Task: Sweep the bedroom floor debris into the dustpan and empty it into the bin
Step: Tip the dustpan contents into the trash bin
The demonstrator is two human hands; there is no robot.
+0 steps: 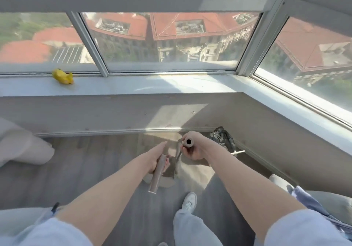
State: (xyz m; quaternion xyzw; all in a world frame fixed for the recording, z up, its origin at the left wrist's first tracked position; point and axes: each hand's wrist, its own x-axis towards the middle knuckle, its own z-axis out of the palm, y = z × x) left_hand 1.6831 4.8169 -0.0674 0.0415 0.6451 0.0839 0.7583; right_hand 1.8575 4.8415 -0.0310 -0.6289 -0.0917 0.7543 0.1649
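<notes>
My left hand [156, 158] grips a grey tubular handle [157, 175] whose free end points back toward me. My right hand [192, 147] grips the top of a second grey tube [188, 142], seen end-on with its dark hollow. Below the hands, a grey dustpan or broom head [178, 161] sits on the wooden floor [85, 165] in a sunlit patch; which handle belongs to which tool I cannot tell. A crumpled black bag [222, 138] lies in the corner just right of my right hand. No debris is plainly visible.
A low wall and white windowsill [144, 86] run ahead and to the right, with a yellow toy [62, 76] on the sill. Pale fabric [22, 146] hangs at left. My shoe [189, 201] stands below the hands. A white rod [237, 152] lies by the bag.
</notes>
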